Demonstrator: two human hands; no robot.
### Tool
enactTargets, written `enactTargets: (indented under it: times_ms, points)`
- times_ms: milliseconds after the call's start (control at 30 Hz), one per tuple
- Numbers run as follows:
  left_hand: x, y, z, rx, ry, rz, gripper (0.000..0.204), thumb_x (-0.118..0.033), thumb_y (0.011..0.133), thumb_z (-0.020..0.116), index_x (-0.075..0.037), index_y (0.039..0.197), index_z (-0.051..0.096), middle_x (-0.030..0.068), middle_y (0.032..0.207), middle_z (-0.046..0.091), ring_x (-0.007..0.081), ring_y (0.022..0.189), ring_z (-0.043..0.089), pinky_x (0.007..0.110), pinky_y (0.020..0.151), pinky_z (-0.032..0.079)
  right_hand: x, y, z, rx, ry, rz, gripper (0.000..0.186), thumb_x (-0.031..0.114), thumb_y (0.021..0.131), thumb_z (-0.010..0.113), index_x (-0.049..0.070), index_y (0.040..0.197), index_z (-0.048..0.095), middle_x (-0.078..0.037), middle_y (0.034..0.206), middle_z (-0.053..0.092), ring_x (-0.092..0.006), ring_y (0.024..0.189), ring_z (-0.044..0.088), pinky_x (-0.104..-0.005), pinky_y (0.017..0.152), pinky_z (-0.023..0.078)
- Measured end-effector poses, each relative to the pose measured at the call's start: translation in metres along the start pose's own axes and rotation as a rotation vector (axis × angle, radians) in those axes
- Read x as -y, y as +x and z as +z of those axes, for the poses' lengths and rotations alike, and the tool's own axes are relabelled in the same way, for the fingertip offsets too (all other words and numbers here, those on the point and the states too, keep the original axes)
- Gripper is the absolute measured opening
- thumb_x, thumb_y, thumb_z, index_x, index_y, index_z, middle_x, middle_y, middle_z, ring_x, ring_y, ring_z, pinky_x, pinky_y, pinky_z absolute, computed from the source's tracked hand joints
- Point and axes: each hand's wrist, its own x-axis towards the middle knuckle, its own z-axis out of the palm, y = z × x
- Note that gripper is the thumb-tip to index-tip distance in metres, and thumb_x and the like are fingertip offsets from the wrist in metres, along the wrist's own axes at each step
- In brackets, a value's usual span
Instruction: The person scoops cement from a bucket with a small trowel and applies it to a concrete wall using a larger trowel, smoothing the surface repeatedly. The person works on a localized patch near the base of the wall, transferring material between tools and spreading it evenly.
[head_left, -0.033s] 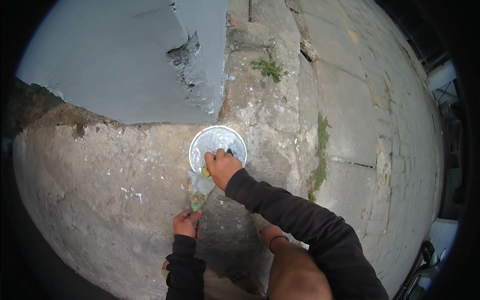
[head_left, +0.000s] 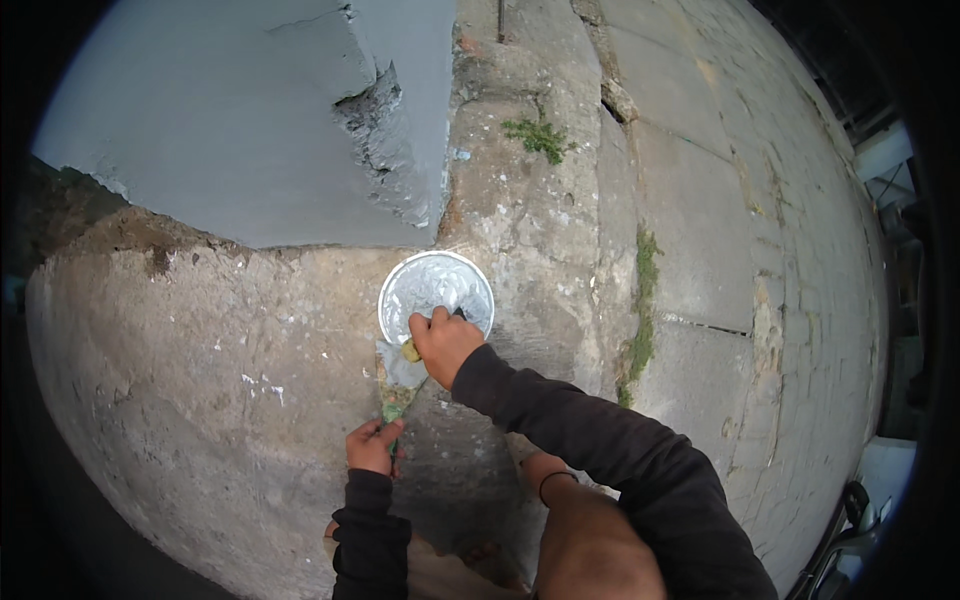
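Note:
A round white-rimmed bucket (head_left: 401,263) stands on the concrete below the corner of a grey wall, with wet pale-grey paste (head_left: 430,283) inside. My right hand (head_left: 447,346) is closed around a yellow-ended tool (head_left: 411,351) over the bucket's near rim. A dark bit of that tool shows past my fingers; its working end is hidden. Below and left of it, my left hand (head_left: 373,447) grips the green handle of a putty knife (head_left: 402,372). The knife's broad blade, smeared grey, points up and meets the bucket's near rim.
The grey plastered wall (head_left: 220,130) has a broken, rough patch (head_left: 378,130) near its corner. Weeds (head_left: 540,138) grow from cracks in the pavement to the right. My bare knee (head_left: 600,555) is at the bottom, close to my right forearm.
My right hand has shifted very slightly toward me with its tool, uncovering a little more paste. My left hand and the putty knife look unmoved.

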Motion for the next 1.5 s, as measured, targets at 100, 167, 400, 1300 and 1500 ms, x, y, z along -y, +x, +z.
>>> enactTargets:
  times_ms: [100,167,400,1300,1500]
  points:
    - [0.0,0.002,-0.001,-0.008,-0.025,-0.02,0.033,-0.018,0.082,0.07,0.007,0.102,0.063,0.0078,0.053,0.053,0.0142,0.033,0.042,0.028,0.031,0.031,0.001,-0.013,-0.011,0.082,0.187,-0.026,0.017,0.006,0.077,0.057,0.003,0.092,0.049,-0.021,0.077,0.056,-0.0353,0.059,0.063,-0.0409,0.051,0.052]
    - [-0.001,0.005,-0.003,0.024,-0.023,-0.025,0.033,-0.018,0.081,0.07,0.006,0.102,0.063,0.0075,0.053,0.053,0.0138,0.034,0.042,0.028,0.031,0.031,-0.018,-0.01,-0.019,-0.127,0.216,0.044,0.022,0.006,0.075,0.06,0.003,0.094,0.05,-0.021,0.077,0.056,-0.0367,0.06,0.061,-0.0439,0.05,0.05]
    - [-0.004,0.009,-0.001,0.013,-0.012,-0.007,0.032,-0.02,0.081,0.071,0.004,0.102,0.066,0.0061,0.055,0.054,0.0123,0.035,0.042,0.028,0.033,0.032,-0.025,-0.012,-0.036,0.06,0.308,0.042,0.035,0.011,0.071,0.07,0.008,0.1,0.052,-0.018,0.08,0.056,-0.0385,0.068,0.061,-0.0461,0.06,0.05]
    - [-0.006,0.014,-0.006,0.061,0.019,0.003,0.04,-0.02,0.078,0.073,0.007,0.106,0.063,0.0092,0.057,0.056,0.0135,0.035,0.044,0.029,0.032,0.034,-0.135,-0.071,-0.004,-0.045,1.341,0.871,0.028,0.004,0.078,0.072,0.001,0.101,0.057,-0.001,0.065,0.055,-0.0076,0.047,0.046,-0.0238,0.042,0.034]
    - [-0.022,0.025,-0.011,0.1,0.085,-0.031,0.025,-0.021,0.081,0.07,0.002,0.089,0.067,0.0079,0.052,0.055,0.0139,0.032,0.042,0.029,0.032,0.031,-0.106,-0.074,0.03,-0.05,1.506,0.921,0.031,0.003,0.078,0.072,0.0,0.105,0.057,-0.002,0.067,0.055,-0.008,0.05,0.049,-0.0235,0.042,0.036]
